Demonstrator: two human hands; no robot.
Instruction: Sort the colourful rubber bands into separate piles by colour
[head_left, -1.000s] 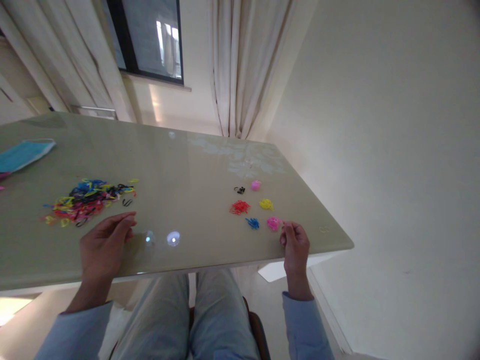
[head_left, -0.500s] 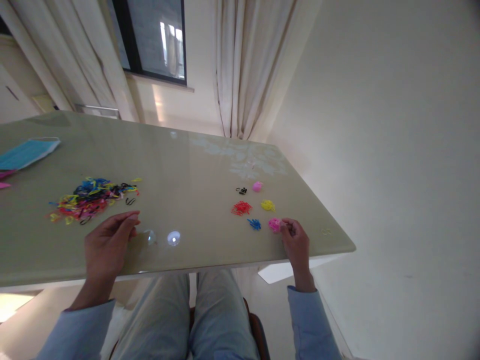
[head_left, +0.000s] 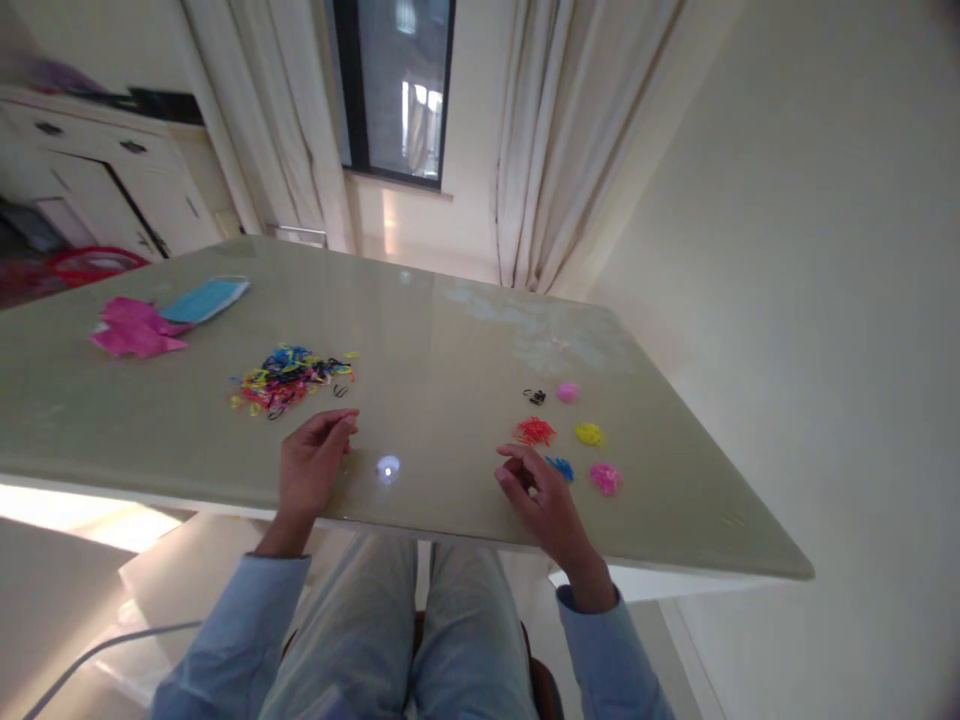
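Note:
My left hand (head_left: pixel 315 460) is closed in a pinch just in front of a mixed pile of small coloured rubber bands (head_left: pixel 289 380); whatever is between its fingertips is too small or hidden to make out. A couple of black bands (head_left: pixel 340 391) lie between that pile and the hand. My right hand (head_left: pixel 541 500) hovers near the front edge, thumb and forefinger apart, holding nothing visible. It partly covers the blue bands (head_left: pixel 562 468). Around it are heaps of red bands (head_left: pixel 534 431), yellow bands (head_left: pixel 589 434), bright pink bands (head_left: pixel 606 479), light pink bands (head_left: pixel 568 392) and black bands (head_left: pixel 535 397).
The glossy table (head_left: pixel 442 400) ends close to my legs. Toward the left lie a crumpled pink wrapper (head_left: pixel 135 328) and a blue face mask (head_left: pixel 206 300). A white wall (head_left: pixel 825 300) rises on the right. Two faint pale bands (head_left: pixel 733 519) lie near the right edge.
My right hand has left the bright pink heap and moved left past the blue bands, its fingers parting. The left hand keeps its pinch near the mixed pile. The view has turned left.

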